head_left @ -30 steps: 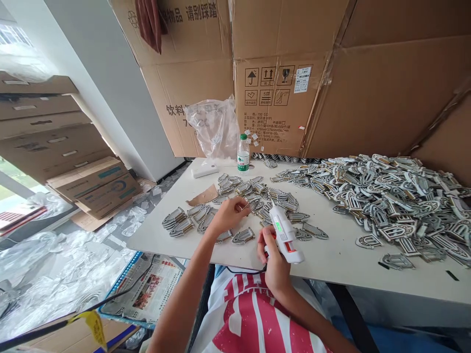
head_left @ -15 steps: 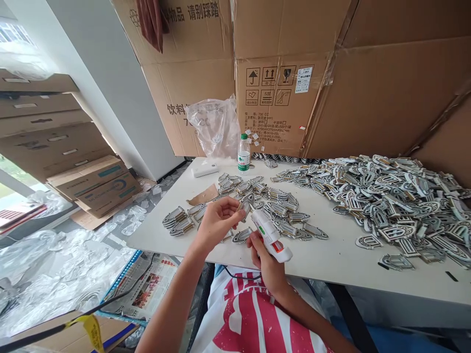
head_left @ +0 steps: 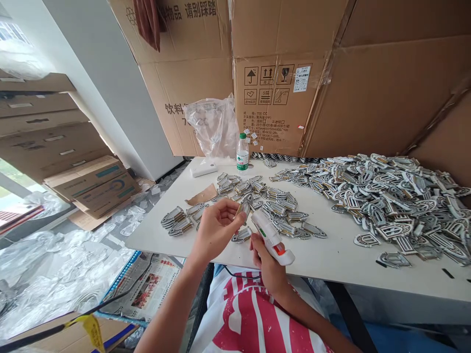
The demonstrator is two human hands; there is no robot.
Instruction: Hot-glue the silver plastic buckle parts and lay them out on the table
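Observation:
Between the thumb and fingers of my left hand (head_left: 217, 228) is a small grey arch-shaped frame piece (head_left: 246, 203), held tilted above the table. My right hand (head_left: 270, 260) is wrapped round a white glue gun (head_left: 267, 231) with an orange-red part near its rear. The gun's front end points up and left, close to the held piece; whether its tip touches the piece I cannot tell. Around both hands lie several similar grey pieces (head_left: 279, 208), some stacked with gold-brown edges showing. A neat row of them (head_left: 176, 220) lies left of my left hand.
A large heap of grey pieces (head_left: 390, 196) covers the right of the white table (head_left: 331, 267). At the back stand a green-capped bottle (head_left: 242, 154), a white box-like object (head_left: 203, 169) and a plastic bag (head_left: 213, 127). Cardboard (head_left: 283, 113) walls the far side.
The glue gun's front has drawn slightly away from the held piece. That piece is tilted more upright in my left hand. The view has shifted a little.

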